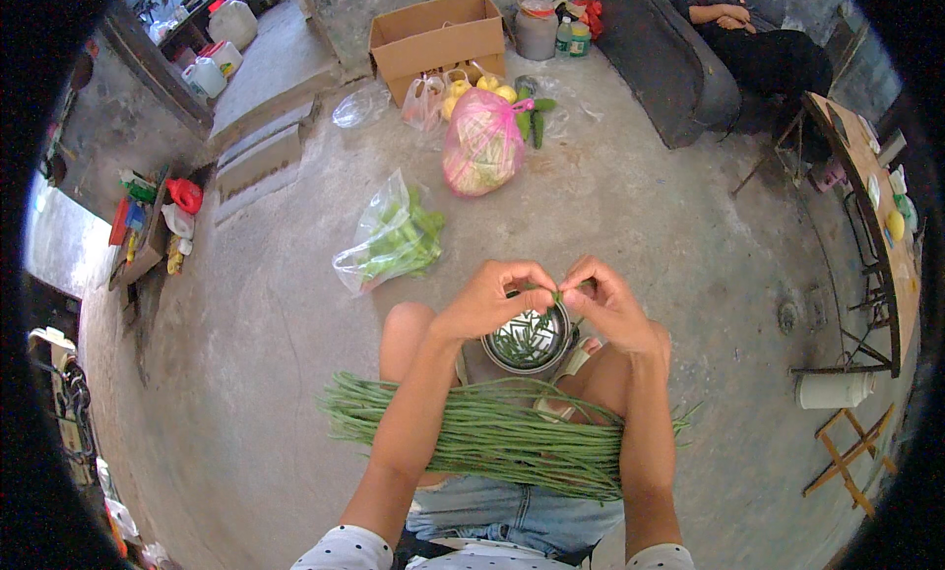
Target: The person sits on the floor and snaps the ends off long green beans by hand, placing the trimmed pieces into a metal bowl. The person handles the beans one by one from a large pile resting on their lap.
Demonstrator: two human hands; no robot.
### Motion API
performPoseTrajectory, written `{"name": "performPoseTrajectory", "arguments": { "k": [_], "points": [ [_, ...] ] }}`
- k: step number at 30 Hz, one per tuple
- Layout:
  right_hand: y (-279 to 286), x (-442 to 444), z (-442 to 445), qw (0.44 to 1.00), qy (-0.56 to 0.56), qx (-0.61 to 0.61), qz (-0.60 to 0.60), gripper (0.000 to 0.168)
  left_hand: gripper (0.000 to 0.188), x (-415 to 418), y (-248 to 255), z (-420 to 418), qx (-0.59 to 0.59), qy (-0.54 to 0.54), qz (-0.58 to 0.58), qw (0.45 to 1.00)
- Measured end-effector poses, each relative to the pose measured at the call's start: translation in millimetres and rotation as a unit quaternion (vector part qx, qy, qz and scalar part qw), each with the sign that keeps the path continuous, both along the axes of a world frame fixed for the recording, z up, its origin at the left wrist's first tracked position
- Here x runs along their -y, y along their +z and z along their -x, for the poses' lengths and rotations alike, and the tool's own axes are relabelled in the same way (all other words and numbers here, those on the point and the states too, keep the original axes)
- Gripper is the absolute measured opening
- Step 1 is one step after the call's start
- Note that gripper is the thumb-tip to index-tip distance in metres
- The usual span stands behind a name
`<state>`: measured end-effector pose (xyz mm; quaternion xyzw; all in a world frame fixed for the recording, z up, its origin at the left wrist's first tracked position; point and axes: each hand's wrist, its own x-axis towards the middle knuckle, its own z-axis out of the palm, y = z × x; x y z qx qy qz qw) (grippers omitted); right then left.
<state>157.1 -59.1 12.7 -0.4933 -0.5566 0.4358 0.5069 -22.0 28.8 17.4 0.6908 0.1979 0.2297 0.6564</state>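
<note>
Fingertip to fingertip, my left hand (502,298) and my right hand (613,304) pinch a green yardlong bean (557,297), mostly hidden by the fingers. Directly below them on the floor is a round metal bowl (520,368), between my feet. Short bean pieces (526,342) lie scattered over its bottom. Across my lap rests a thick bundle of yardlong beans (517,431), with both forearms passing over it.
Ahead on the concrete floor lie a clear bag of leafy greens (395,238), a pink bag holding cabbage (483,145), cucumbers (538,119) and a cardboard box (443,49). At right stand a wooden table (878,201) and a sofa (664,75) with a seated person (760,53).
</note>
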Motion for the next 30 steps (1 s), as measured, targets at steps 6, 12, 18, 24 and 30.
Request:
{"name": "performPoseTrajectory", "arguments": {
  "k": [6, 12, 18, 24, 30],
  "points": [
    [19.4, -3.2, -15.7, 0.932, -0.238, 0.271, 0.03, 0.009, 0.016, -23.0, -14.1, 15.0, -0.115, 0.134, -0.226, 0.958],
    [-15.4, -4.4, -19.9, 0.956, -0.242, 0.164, -0.025, 0.011, 0.026, -11.6, -39.1, 4.4, -0.257, 0.07, -0.33, 0.906],
    [-21.3, -5.3, -16.1, 0.963, -0.172, 0.208, 0.006, 0.014, 0.028, 6.5, -5.9, -11.7, -0.182, 0.19, -0.356, 0.897],
    [-5.5, -1.1, -2.6, 0.973, -0.166, 0.158, -0.005, 0.015, 0.017, 5.4, -9.5, -22.5, -0.047, 0.204, -0.237, 0.949],
    [-4.9, -2.7, -2.8, 0.949, -0.195, 0.236, -0.07, 0.013, 0.011, 7.1, -1.6, -24.2, 0.018, 0.219, -0.29, 0.931]
  ]
}}
